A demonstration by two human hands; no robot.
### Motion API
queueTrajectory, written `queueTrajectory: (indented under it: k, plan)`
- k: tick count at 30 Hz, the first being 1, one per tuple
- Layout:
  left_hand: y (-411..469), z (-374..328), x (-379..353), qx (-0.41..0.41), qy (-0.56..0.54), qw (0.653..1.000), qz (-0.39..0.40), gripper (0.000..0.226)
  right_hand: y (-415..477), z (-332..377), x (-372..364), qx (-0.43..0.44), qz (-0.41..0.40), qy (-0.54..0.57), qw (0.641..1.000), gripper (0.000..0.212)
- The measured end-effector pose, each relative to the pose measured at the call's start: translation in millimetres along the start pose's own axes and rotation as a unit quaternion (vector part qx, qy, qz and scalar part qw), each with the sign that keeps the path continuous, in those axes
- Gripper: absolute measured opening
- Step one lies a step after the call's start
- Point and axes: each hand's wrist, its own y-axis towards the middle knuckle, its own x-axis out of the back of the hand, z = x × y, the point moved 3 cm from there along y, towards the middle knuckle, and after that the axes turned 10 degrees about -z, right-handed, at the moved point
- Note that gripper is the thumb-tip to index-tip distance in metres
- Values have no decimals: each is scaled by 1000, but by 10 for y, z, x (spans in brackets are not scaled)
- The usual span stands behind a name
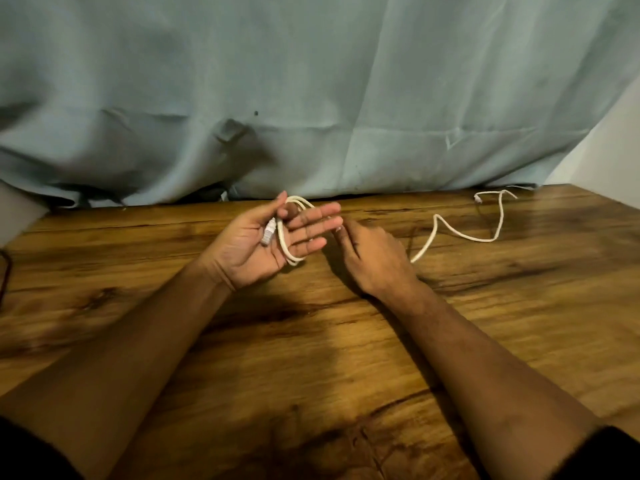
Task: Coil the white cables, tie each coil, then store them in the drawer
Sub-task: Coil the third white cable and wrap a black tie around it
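Your left hand (256, 247) lies palm up, fingers straight, the thin white cable (282, 240) looped round them. Its tail runs right under your right hand (374, 258) — grip unclear.

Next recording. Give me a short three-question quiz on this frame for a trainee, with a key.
1. True or false: the white cable is already fully coiled.
2. Which hand has the finished loops around its fingers? A) left hand B) right hand C) neither
3. Fill in: the cable's connector rests on the left hand's ____.

Key
1. False: a long slack stretch trails off to the right across the wooden table.
2. A: the loops hang round the left hand's straight fingers. The right hand lies palm down over the slack.
3. palm
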Motion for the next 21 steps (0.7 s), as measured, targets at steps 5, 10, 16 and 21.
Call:
queueTrajectory:
  k: [5, 10, 16, 21]
  plan:
    - [-1, -157, 71, -52, -3, 998, -43, 43, -30, 103, -110, 64, 39, -71, 995, 32]
    - [16, -227, 127, -82, -10, 989, -121, 44, -91, 341, -137, 165, 81, -84, 979, 34]
    - [43, -278, 218, -126, -61, 962, -232, 43, -195, 666, -105, 292, 79, -51, 952, 23]
    - [104, -206, 379, -157, 171, 935, -269, 34, -186, 707, 14, 316, 47, -5, 948, 13]
